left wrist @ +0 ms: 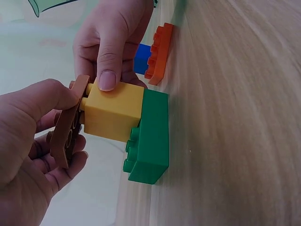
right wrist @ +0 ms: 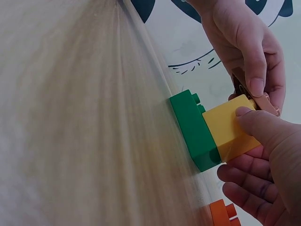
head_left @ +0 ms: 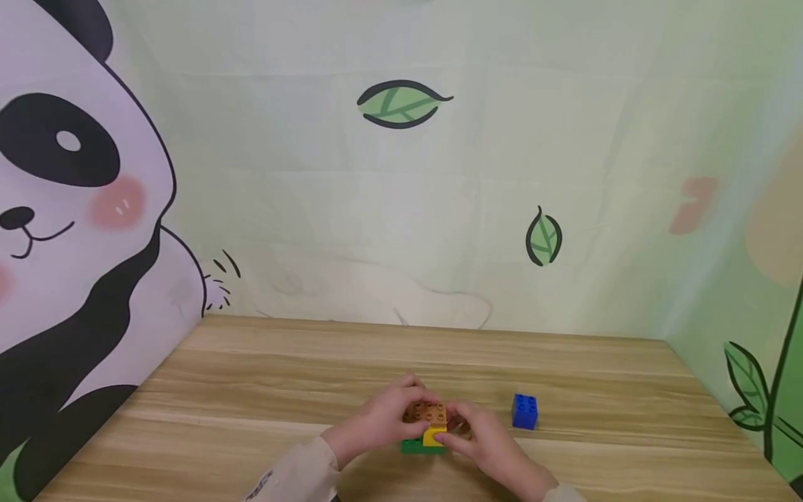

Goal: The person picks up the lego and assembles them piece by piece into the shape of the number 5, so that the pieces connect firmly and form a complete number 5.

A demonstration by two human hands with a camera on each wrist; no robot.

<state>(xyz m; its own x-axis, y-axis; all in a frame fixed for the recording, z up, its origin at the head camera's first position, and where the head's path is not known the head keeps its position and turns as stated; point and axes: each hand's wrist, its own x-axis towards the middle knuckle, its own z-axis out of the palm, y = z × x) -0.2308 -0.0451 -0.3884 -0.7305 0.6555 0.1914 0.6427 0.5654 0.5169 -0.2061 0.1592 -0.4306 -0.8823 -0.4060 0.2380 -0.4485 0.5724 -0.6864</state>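
A green building brick point(head_left: 422, 450) rests on the table with a yellow brick point(left wrist: 115, 110) on one end of its studs. My left hand point(head_left: 376, 422) pinches a flat brown brick point(left wrist: 67, 127) between thumb and fingers. The brown brick sits tilted against the yellow brick's studs, one end overhanging the green brick. With thumb and fingers, my right hand point(head_left: 492, 443) holds the yellow brick by its sides. Some of the right fingers are hidden behind it in the left wrist view.
A blue brick point(head_left: 525, 411) stands on the wooden table point(head_left: 282, 376) to the right of my hands. Beyond the green brick lies an orange brick point(left wrist: 161, 54), seen in both wrist views. A printed cloth backdrop point(head_left: 301, 174) rises behind the table.
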